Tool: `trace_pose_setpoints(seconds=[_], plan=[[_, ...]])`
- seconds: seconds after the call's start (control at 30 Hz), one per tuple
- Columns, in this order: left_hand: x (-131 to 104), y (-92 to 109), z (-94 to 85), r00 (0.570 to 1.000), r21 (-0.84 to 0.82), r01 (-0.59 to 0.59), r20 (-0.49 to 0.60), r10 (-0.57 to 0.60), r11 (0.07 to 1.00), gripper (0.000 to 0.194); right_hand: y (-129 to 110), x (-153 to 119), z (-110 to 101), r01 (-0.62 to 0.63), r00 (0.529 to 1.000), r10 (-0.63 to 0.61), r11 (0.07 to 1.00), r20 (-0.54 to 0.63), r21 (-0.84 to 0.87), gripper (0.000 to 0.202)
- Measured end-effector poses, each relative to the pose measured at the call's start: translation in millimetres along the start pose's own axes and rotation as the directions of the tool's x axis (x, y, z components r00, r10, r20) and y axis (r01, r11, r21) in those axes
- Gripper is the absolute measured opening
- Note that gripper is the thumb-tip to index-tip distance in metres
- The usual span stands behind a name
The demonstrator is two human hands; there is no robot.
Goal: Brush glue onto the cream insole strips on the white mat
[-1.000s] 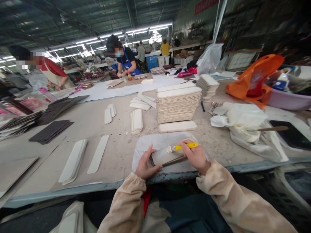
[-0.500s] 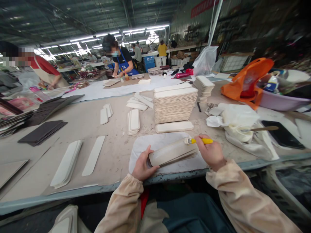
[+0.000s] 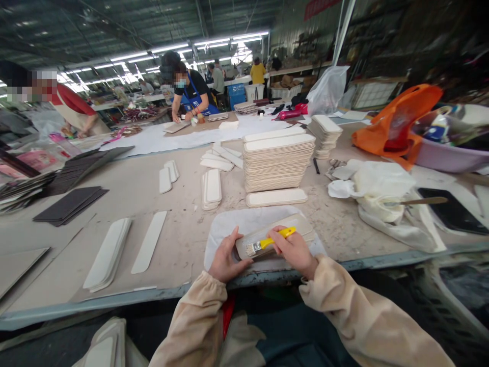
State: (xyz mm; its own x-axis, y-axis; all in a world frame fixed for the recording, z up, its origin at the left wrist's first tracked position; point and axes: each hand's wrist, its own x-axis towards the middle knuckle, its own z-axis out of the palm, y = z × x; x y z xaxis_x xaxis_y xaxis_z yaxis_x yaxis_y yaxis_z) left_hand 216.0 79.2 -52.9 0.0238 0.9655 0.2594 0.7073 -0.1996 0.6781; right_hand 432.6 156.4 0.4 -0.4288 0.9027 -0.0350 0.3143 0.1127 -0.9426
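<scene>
Head view: lilac basin (image 3: 453, 153) contains a blue-and-white item (image 3: 439, 127), orange bag (image 3: 397, 125) against its rim. Right hand (image 3: 292, 248) grips yellow brush (image 3: 273, 239), bristles on beige panel (image 3: 275, 237); left hand (image 3: 228, 257) holds the panel's near end.

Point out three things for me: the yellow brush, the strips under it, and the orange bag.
Yellow brush (image 3: 288, 232): head view, on the handle's rear end.
Strips under the brush (image 3: 260, 236): head view, top face, just beyond the metal band.
Orange bag (image 3: 372, 138): head view, lower left part.
</scene>
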Motion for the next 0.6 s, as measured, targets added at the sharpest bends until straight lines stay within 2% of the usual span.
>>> trace_pose_setpoints(seconds=[0.2,0.3,0.37,0.47,0.6], plan=[[1,3,-2.0,1.0,0.006,0.007,-0.002,-0.007,1.0,0.095,2,5,-46,-0.018,0.992,-0.013,0.973,-0.129,-0.232,0.036],[1,6,-2.8,1.0,0.003,0.014,-0.012,-0.014,1.0,0.094,3,6,-70,-0.068,0.968,-0.021,0.938,-0.251,-0.339,0.032],[2,7,-3.3,1.0,0.002,0.011,-0.009,-0.011,1.0,0.094,1,3,-77,-0.091,0.95,-0.025,0.931,-0.312,-0.354,0.03],[1,7,-3.1,1.0,0.0,-0.011,-0.005,0.011,1.0,0.093,-5,-4,-67,-0.038,0.967,-0.011,0.982,-0.254,-0.187,0.031],[0,2,-0.9,0.999,0.004,-0.034,-0.011,0.034,0.999,0.093,-10,-9,-24,0.029,0.998,-0.023,0.995,-0.061,0.095,0.034]])
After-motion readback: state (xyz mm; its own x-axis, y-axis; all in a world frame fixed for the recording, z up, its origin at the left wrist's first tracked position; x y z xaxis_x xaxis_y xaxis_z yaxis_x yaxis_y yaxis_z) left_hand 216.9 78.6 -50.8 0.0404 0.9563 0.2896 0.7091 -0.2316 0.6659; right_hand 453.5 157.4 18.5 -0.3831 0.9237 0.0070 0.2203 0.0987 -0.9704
